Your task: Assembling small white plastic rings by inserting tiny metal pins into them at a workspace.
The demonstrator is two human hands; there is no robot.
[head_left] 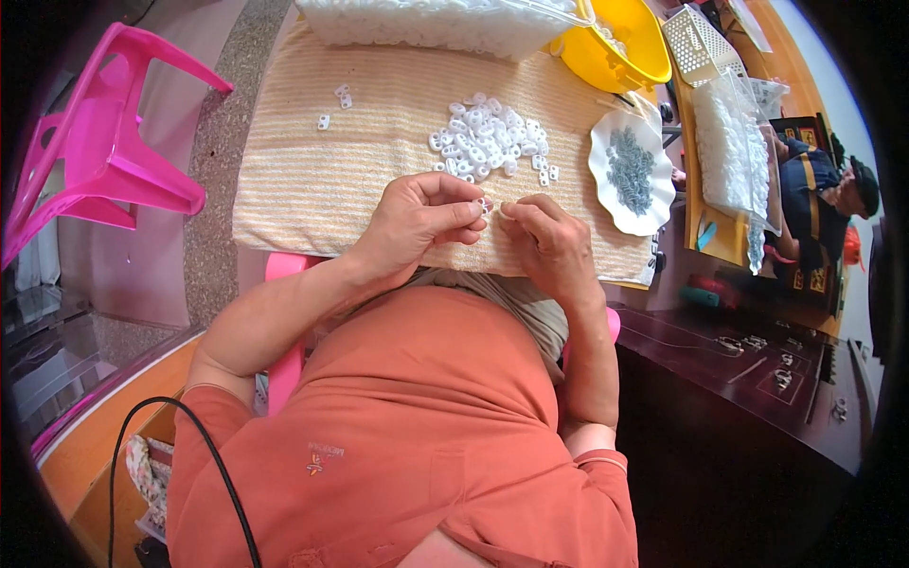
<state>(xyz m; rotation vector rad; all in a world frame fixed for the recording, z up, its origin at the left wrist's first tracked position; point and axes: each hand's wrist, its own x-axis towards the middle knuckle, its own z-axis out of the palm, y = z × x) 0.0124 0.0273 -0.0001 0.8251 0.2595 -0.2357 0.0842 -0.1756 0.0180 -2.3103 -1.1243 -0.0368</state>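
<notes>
My left hand (pixel 421 220) pinches a small white plastic piece (pixel 485 204) between thumb and fingers, just over the near side of the towel-covered table. Close beside it on the right, my right hand (pixel 554 241) has its thumb and forefinger pressed together; what they hold is too small to name. Beyond both hands lies a loose pile of white two-holed plastic pieces (pixel 485 140). A white scalloped plate (pixel 606 204) right of the pile bears many tiny grey parts (pixel 630 170), their kind unclear. A few more white pieces (pixel 324 122) lie apart at the left.
A striped towel (pixel 312 189) covers the table. At its far edge stand a clear bin (pixel 445 26) of white pieces and a yellow bucket (pixel 620 59). A pink stool (pixel 118 142) is at left. Another person (pixel 814 185) sits at right, beyond a clear box (pixel 729 142).
</notes>
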